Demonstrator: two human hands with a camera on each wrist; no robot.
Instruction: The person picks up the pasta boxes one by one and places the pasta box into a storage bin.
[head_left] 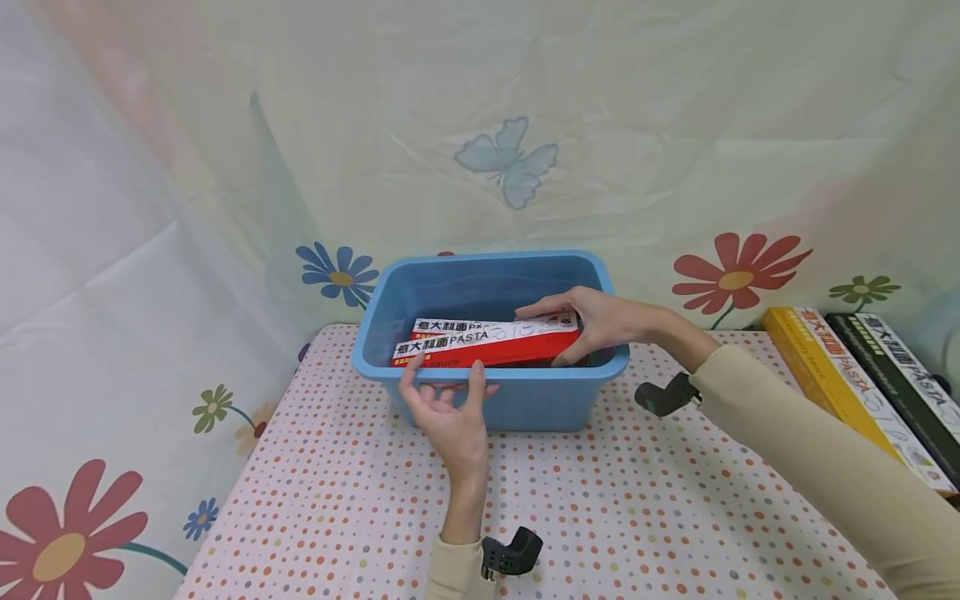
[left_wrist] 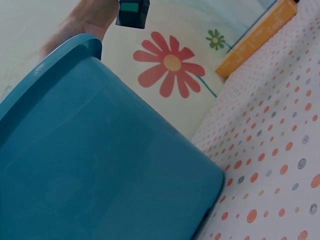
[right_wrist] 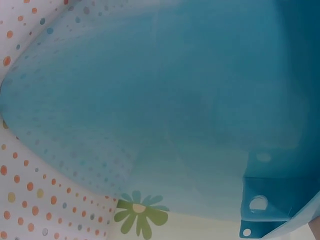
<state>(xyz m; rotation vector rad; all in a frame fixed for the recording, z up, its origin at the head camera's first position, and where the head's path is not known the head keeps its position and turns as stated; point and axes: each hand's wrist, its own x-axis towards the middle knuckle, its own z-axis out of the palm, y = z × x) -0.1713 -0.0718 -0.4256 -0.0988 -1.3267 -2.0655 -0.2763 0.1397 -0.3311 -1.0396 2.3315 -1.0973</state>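
Note:
A light-blue plastic bin [head_left: 525,406] stands on the table. Inside it, a red-and-white pasta box [head_left: 525,343] slants up to the right in the head view, and a second red-and-white pasta box [head_left: 435,326] shows partly behind it. My right hand [head_left: 600,321] reaches over the bin's right side and grips the front box's right end, thumb in front and fingers behind. At the front rim, my left hand [head_left: 452,421] holds the bin, with thumb and index finger up at the edge and the other fingers curled below it. The bin's wall [left_wrist: 100,145] fills much of the left wrist view.
On the table's right lie a yellow pasta box [head_left: 843,383] and a black pasta box [head_left: 900,383], side by side. A dotted cloth [head_left: 600,517] covers the table. Close behind the bin hangs a flowered curtain [head_left: 420,167], which continues along the left.

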